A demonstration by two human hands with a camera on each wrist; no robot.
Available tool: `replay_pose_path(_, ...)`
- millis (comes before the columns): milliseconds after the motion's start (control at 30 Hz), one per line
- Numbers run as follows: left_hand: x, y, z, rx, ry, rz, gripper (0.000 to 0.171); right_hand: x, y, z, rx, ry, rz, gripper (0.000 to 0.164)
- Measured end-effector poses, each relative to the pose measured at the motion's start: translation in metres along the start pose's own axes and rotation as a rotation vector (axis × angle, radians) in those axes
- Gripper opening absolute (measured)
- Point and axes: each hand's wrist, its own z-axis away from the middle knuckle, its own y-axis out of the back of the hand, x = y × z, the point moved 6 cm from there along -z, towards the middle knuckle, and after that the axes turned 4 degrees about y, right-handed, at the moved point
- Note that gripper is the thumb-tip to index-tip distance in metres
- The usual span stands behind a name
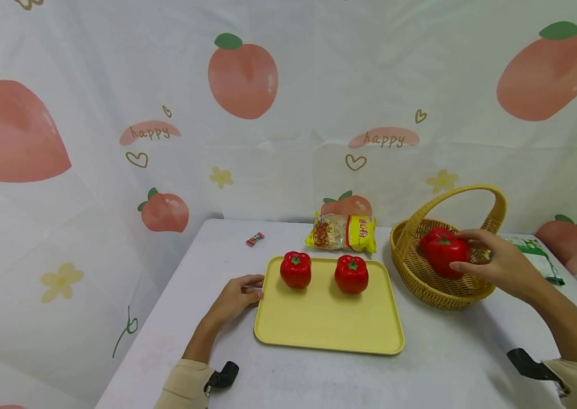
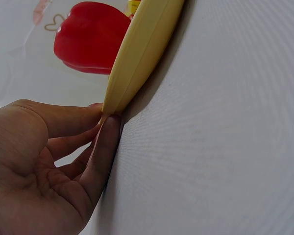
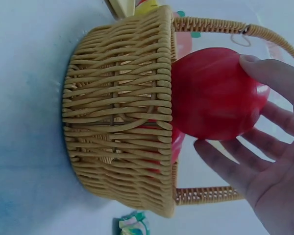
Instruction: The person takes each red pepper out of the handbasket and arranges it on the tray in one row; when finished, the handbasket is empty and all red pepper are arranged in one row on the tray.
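Note:
My right hand grips a red bell pepper at the basket's mouth. In the right wrist view the thumb lies on one side of this bell pepper and the fingers on the other. Another red bell pepper sits lower inside the wicker basket, partly hidden behind the held one. My left hand pinches the left edge of a yellow tray, thumb and fingertips at its rim. Two more red bell peppers, one left and one right, stand on the tray.
Behind the tray lies a yellow-and-clear food packet. A small wrapped candy is at the back left of the white table. A green-and-white package lies right of the basket, whose tall handle arches over it.

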Motion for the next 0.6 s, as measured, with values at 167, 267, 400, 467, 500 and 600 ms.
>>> replay_pose_path(167,0.001,0.0,0.0,-0.004,-0.004,0.007,0.045,-0.004,0.005,0.019,0.065,0.026,-0.04,0.063)
replay_pose_path(267,0.0,0.0,0.0,-0.005,0.005,0.005,0.045,-0.009,0.005,0.028,0.094,0.06,-0.091,0.064)
replay_pose_path(400,0.001,0.0,0.0,-0.005,0.002,-0.001,0.045,-0.019,0.0,0.037,0.133,0.118,-0.114,0.068)
replay_pose_path(467,0.001,0.0,0.0,-0.003,0.0,-0.001,0.045,-0.026,-0.004,0.041,0.146,0.152,-0.122,0.071)
replay_pose_path(500,0.001,0.0,0.0,-0.003,0.0,0.0,0.045,-0.03,-0.006,0.043,0.154,0.168,-0.13,0.072)
replay_pose_path(600,0.001,0.0,0.001,-0.001,-0.001,0.006,0.045,-0.042,-0.014,0.046,0.164,0.216,-0.147,0.075)
